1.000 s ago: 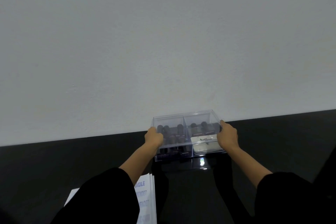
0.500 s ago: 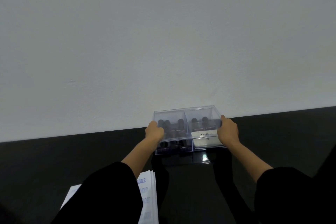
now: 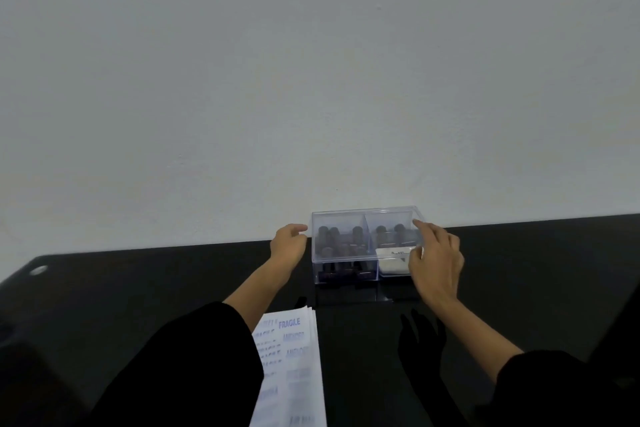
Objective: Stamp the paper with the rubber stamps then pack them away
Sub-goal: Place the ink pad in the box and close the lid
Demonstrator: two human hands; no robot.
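Stamps (image 3: 356,233) in clear box (image 3: 388,212), L hand (image 3: 289,245) beside

head-worn view, facing forward and down, table (image 3: 138,288) near

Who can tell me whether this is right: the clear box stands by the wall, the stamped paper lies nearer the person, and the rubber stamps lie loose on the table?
No: the head view shows the rubber stamps inside the clear box, not loose on the table. The rest holds.
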